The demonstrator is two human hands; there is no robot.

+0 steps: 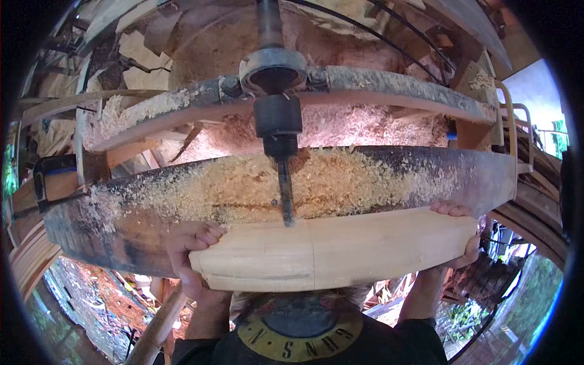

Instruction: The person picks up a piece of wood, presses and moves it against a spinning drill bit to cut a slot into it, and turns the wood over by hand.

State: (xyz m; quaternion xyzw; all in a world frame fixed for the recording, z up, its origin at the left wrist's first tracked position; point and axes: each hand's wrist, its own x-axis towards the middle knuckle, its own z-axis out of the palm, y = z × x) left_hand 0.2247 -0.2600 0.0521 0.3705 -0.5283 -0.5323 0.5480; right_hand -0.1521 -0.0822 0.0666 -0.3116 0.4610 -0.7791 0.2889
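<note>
A long pale wooden piece (340,249) with a thin line across its middle lies along the near edge of a dark work board (146,243). My left hand (191,252) grips its left end, fingers curled over the top edge. At the right end my right hand (459,234) holds it, fingertips on top and the thumb at the end. A drill chuck (278,125) hangs above the middle, and its bit (285,194) reaches down to the piece's far edge.
Wood shavings (316,179) cover the middle of the board. Behind it runs a dusty curved beam (401,88) on both sides of the drill column. A black clamp (41,176) sits at the left, and a round pole (159,325) leans at the lower left.
</note>
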